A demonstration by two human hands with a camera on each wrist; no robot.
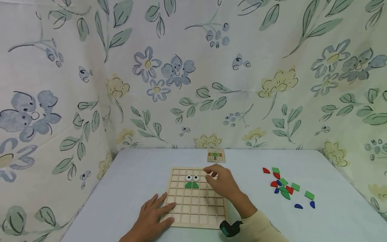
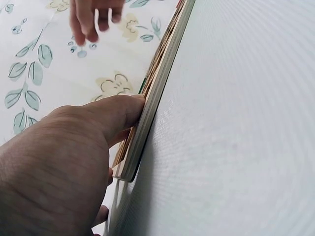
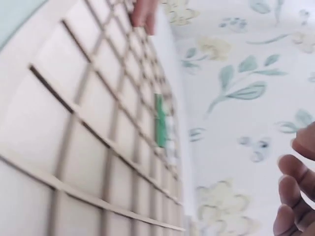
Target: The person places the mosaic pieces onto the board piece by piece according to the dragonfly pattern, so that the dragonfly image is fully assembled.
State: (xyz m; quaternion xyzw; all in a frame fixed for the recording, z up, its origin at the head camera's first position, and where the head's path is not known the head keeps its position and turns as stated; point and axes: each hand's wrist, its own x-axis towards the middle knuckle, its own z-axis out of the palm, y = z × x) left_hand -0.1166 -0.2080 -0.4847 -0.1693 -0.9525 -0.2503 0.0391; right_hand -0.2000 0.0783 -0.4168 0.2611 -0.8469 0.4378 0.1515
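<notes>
Wooden grid board point(image 1: 195, 209) is lying on the table point(image 1: 121, 188); the left hand point(image 1: 151, 216), fingers spread, is resting at its eight o'clock, presumably steadying it. The right hand point(image 1: 222, 181), fingertips apart, seemingly empty, is hovering towards two. Loose pieces point(image 1: 283, 189) are lying around three, probably for easy reach.

Place: screened tabletop workspace
Backdrop: white floral-printed fabric point(image 1: 211, 80), beyond right hand point(image 1: 223, 181)
Support: white flat-topped table point(image 1: 130, 174), beneath left hand point(image 1: 152, 215)

Grid board point(image 3: 88, 169) — blurred in right-wrist view
</notes>
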